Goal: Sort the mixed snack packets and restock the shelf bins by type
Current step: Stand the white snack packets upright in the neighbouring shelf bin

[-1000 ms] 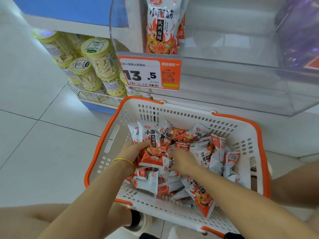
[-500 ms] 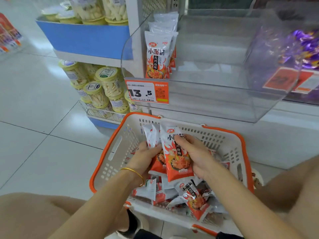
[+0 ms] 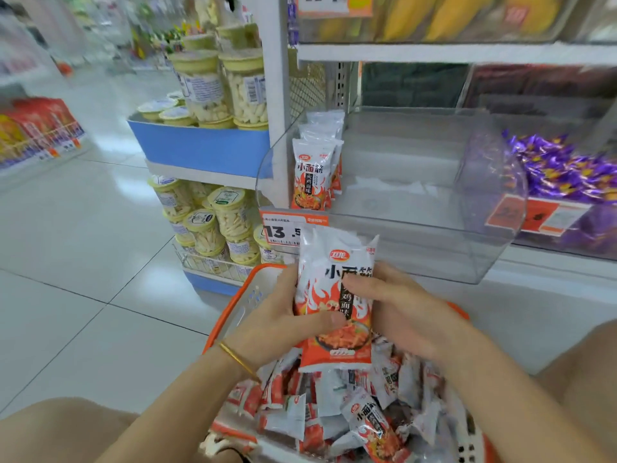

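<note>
A small stack of white-and-orange foil snack packets (image 3: pixel 337 295) is held upright and face out above the orange-rimmed white plastic basket (image 3: pixel 227 309). It is probably being squared up to slot in beside the matching packets (image 3: pixel 310 175) at the left end of the clear acrylic shelf bin (image 3: pixel 434 255). The left hand (image 3: pixel 280 315) has its grip closed round the stack, thumb across the front. The right hand (image 3: pixel 397 305) clasps the opposite edge, steadying it.

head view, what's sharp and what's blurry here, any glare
Head view: the held packet is sharp between the left hand and right hand; the top shelf and far-left aisle shelves are smeared with blur; pale glare lies on the floor tiles, and reflections haze the clear bin.
</note>
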### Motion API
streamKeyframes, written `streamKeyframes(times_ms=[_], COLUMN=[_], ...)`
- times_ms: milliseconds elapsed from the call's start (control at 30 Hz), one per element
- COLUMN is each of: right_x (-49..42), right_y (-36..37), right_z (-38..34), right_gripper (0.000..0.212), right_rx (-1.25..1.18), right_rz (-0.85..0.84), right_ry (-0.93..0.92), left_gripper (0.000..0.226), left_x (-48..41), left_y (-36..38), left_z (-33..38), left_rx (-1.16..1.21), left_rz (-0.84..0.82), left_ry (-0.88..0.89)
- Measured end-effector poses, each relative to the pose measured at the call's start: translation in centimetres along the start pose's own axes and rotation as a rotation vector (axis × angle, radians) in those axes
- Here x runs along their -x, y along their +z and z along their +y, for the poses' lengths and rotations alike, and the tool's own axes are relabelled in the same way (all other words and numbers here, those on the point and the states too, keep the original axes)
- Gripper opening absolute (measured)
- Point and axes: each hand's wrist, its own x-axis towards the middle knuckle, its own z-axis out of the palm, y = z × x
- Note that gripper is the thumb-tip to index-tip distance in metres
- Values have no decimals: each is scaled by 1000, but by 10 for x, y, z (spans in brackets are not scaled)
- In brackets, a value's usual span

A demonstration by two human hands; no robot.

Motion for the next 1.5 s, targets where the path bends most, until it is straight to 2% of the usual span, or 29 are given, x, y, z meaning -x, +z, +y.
streamKeyframes(times_ms=[67, 167, 267, 333, 433, 600, 733, 867, 933, 1067, 1233, 1367, 1500], right_x=[-6, -33, -73, -100, -136, -162, -170, -168, -169, -172, -168, -155, -124], right_y=[-2, 5, 10, 7, -1, -4, -10, -14, -17, -18, -13, -11, 0], right_z=[-34, -87, -126, -137, -130, -89, -76, -78, -76, -70, -72, -78, -92], right_gripper=[68, 60, 68, 63, 54, 55, 57, 94, 93, 91, 96, 79, 49], right_rx=[87, 305, 366, 384, 416, 582, 809, 1205, 1168, 874, 910, 839, 964], right_rz=[-93, 17, 172, 259, 348, 371, 366, 462, 416, 331, 315, 291, 357], right_ry=[-46, -197, -349, -389, -382, -340, -322, -222, -165, -100, 7, 42, -28], left_gripper=[67, 58, 79, 92, 93, 46, 31, 31, 38, 36, 44, 50, 32], left_x=[-16, -60, -102, -119, -134, -147, -153, -157, -160, -159, -149, -136, -114], left_y=[-12, -36, -57, -66, -82, -107, -111, -106, -102, -101, -106, -106, -99], left_z=[25, 65, 93, 104, 98, 61, 42, 35, 34, 34, 35, 31, 32], left_rx=[-94, -329, -648, -744, -805, -738, -594, -580, -599, -580, -505, -491, -364], left_rz=[-31, 43, 235, 326, 375, 450, 547, 589, 589, 564, 543, 584, 735], left_ry=[80, 209, 282, 276, 215, 259, 237, 294, 303, 313, 291, 304, 359])
